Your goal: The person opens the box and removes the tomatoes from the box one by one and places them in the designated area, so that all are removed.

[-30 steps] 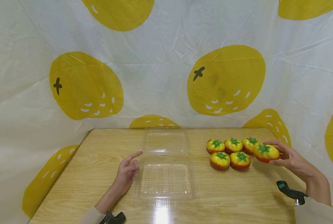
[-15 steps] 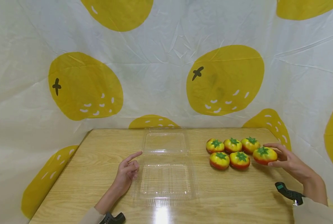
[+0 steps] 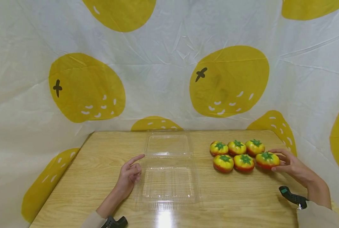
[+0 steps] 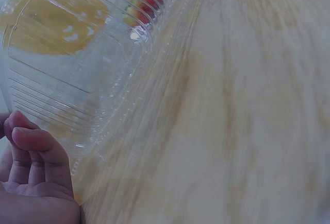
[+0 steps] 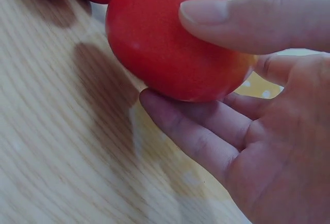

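My right hand grips a yellow-and-red tomato with a green star-shaped top, at the right end of the front row. In the right wrist view the thumb lies across the red side of this tomato, with the other fingers beneath and behind it. Several similar tomatoes sit to its left in two rows. A clear plastic clamshell container lies unfolded in the middle of the table, its lid toward the back. Beside its left edge is my left hand, index finger extended near the hinge, other fingers loosely curled.
The wooden table ends at the back against a pale curtain printed with large yellow fruit. A black wrist strap piece projects from the right sleeve, and another such piece from the left.
My right hand has moved a little to the left with the tomato, closer beside the front row. The left hand and the container have stayed put.
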`<state>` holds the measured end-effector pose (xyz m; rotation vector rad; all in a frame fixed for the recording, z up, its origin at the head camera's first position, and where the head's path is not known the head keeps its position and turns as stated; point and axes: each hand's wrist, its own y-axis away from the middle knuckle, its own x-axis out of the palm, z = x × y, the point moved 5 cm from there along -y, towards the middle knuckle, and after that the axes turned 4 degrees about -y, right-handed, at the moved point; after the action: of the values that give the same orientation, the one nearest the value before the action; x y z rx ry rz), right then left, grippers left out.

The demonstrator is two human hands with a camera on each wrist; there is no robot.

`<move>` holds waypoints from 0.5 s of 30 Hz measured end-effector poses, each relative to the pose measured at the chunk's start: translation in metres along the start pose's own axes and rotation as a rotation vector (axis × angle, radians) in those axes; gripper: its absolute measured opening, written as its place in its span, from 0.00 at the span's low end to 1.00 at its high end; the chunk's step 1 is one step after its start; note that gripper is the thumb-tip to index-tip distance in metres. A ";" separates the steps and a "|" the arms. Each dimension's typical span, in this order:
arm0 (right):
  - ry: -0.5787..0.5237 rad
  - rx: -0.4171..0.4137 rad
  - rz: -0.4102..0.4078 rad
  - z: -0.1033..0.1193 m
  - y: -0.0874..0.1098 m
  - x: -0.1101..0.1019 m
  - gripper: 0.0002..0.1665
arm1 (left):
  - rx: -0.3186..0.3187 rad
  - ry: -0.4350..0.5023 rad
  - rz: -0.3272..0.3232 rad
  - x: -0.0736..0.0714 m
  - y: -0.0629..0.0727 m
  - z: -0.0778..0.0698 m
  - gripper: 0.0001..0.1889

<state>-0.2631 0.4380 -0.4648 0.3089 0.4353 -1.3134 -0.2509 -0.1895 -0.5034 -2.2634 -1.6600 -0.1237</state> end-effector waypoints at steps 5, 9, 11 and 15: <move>-0.029 -0.023 -0.001 -0.001 -0.002 0.001 0.33 | 0.005 0.006 -0.001 0.000 0.000 0.000 0.29; -0.041 -0.040 0.011 -0.001 -0.003 0.002 0.33 | 0.006 0.009 0.000 0.000 0.000 -0.001 0.29; -0.026 -0.042 0.016 -0.001 -0.003 0.002 0.32 | 0.003 0.010 -0.001 0.000 0.000 0.000 0.29; 0.005 -0.025 0.018 -0.001 -0.004 0.004 0.33 | 0.001 0.007 -0.003 0.000 0.000 0.000 0.29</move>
<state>-0.2665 0.4345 -0.4675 0.2948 0.4519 -1.2885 -0.2509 -0.1895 -0.5033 -2.2574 -1.6598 -0.1313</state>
